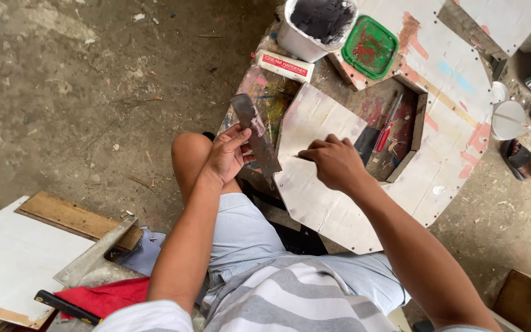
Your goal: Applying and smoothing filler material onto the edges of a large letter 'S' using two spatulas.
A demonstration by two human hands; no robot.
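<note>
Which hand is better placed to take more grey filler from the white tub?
Probably the left hand: it holds the flat blade, nearer the white tub. The right hand presses on the pale panel.

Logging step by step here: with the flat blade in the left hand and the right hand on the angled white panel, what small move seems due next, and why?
Probably bring the flat metal blade across onto the white panel. The left hand holds it tilted just off the panel's left edge, and the right hand already presses the panel down. The tub of grey paste stands open beyond, but whether the blade carries any paste cannot be told.
</note>
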